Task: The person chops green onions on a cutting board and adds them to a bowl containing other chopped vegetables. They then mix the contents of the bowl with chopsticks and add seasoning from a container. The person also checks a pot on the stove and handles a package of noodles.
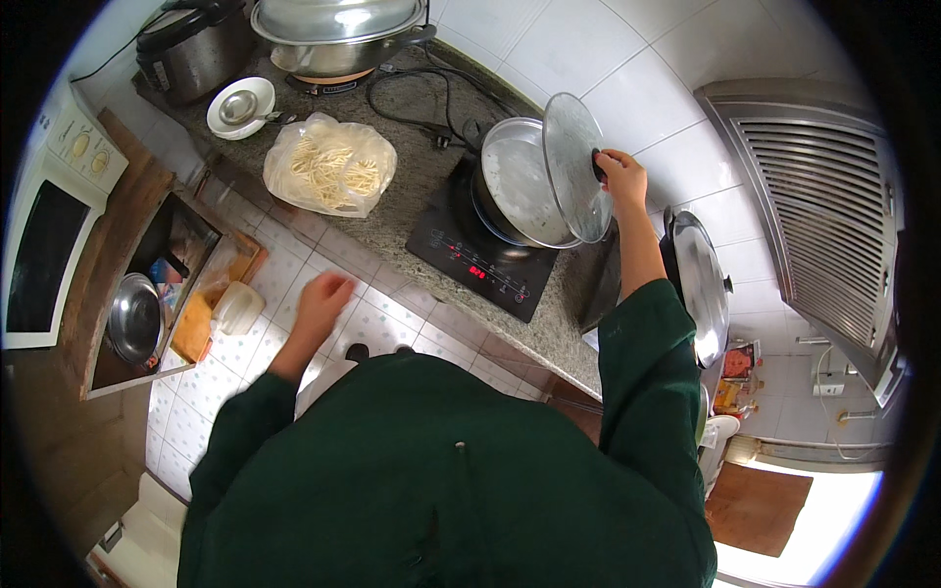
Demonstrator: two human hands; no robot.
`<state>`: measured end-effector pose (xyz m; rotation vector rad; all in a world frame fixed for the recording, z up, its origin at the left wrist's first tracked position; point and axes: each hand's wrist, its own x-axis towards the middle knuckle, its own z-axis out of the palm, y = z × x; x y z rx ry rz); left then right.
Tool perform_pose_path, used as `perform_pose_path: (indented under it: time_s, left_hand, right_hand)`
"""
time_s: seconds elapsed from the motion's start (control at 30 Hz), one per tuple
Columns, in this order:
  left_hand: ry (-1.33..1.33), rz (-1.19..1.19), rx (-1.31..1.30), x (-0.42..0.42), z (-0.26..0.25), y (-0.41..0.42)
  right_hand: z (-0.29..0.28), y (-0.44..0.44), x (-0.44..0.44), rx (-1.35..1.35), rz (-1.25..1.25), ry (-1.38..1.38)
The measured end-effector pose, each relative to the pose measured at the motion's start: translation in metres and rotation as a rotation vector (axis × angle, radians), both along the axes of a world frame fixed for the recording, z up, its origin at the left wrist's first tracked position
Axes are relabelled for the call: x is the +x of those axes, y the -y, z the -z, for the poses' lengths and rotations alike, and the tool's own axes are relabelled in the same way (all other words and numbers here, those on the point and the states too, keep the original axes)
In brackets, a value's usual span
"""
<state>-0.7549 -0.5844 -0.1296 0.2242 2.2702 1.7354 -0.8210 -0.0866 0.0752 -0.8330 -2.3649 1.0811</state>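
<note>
My right hand (623, 176) grips the dark knob of a glass pot lid (570, 169), which is tilted steeply over the right side of a pot (518, 176). Whitish liquid shows inside the pot. Beneath it is a black induction cooktop (492, 272) with lit red digits. My left hand (327, 294), a little blurred, hangs over the floor in front of the counter; its fingers are curled and whether they are apart is unclear. Nearest to it on the counter lies an open plastic bag (279, 173) of pale noodles (331, 173).
White bowls with a metal ladle (239, 107) stand at the back left, near a large lidded steamer (331, 55) and an electric cooker (195, 62). A black cable (408, 72) loops behind the pot. Right are a lidded wok (698, 287) and a range hood (816, 213).
</note>
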Motion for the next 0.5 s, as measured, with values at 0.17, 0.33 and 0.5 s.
perform_pose_path:
  time_s: [0.17, 0.33, 0.5]
  left_hand:
    - [-0.203, 0.037, 0.146, -0.139, -0.078, -0.167]
    - [0.021, -0.004, -0.269, -0.216, -0.077, -0.247]
    - [-0.099, -0.121, -0.182, -0.23, -0.045, -0.273]
  right_hand:
    - [-0.002, 0.004, 0.001, 0.031, 0.003, 0.038]
    - [-0.011, 0.014, 0.002, 0.157, 0.001, 0.082]
    - [-0.008, 0.015, -0.002, 0.25, 0.004, 0.144]
